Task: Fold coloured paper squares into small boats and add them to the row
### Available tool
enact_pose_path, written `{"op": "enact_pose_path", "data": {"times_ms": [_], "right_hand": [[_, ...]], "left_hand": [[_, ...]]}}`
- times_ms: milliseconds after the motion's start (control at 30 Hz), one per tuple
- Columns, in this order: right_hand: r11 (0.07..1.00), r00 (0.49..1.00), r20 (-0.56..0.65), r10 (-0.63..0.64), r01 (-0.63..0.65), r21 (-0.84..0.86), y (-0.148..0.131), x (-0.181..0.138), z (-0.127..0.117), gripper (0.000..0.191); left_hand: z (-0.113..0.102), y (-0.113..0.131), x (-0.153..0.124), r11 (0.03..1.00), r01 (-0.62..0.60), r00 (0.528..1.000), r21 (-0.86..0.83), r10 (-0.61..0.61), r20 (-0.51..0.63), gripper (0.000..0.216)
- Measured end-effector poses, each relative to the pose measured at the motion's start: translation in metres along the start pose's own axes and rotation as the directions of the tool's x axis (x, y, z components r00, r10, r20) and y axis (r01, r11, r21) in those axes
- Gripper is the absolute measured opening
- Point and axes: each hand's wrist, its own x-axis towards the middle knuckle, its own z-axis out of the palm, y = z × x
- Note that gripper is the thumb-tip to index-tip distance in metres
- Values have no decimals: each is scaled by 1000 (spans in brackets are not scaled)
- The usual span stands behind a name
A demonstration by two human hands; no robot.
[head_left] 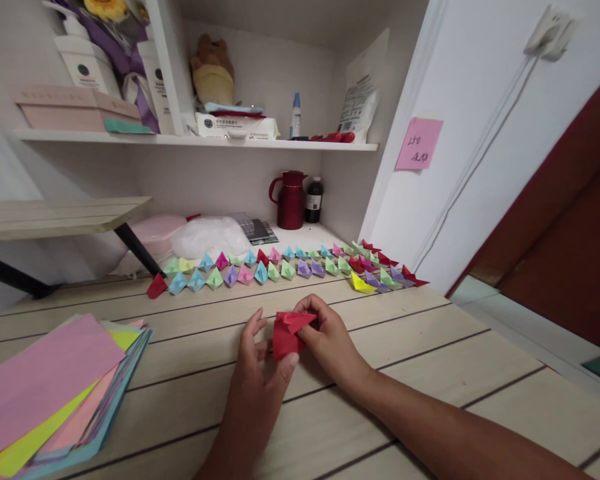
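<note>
"What are the hands doing?"
"At the frame's centre, the right hand (333, 341) pinches the red paper (284, 343) between its fingers. The left hand (259, 375) has its thumb at the lower edge; I can't tell whether its fingers grip."
"Which step?"
"Mid-fold, I'd judge: a flap stands out, unlike the finished paper boats (261, 272) above centre."
"And next?"
"Probably calls for steadying the left side, then creasing."
</note>
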Motion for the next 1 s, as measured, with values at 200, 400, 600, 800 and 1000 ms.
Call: {"op": "enact_pose_path", "data": {"times_ms": [200,400,600,800,1000], "right_hand": [[993,975,218,-43,66,-101,-9,-7,1,27],[998,939,337,-62,52,41,-14,-6,-6,43],[993,995,29,-90,92,-70,-12,-4,-9,18],[988,893,428,141,-153,-6,-10,-18,9,23],[1000,929,370,11,-8,-9,-9,-17,10,11]], "left_hand": [[1,-3,7,959,119,989,-257,-91,116,65],[-17,13,13,837,317,948,-445,-265,177,52],[-21,21,10,724,355,930,-592,-340,143,33],[-24,15,20,659,295,950,-692,-277,141,20],[-20,22,16,637,309,945,-706,-288,154,31]]}}
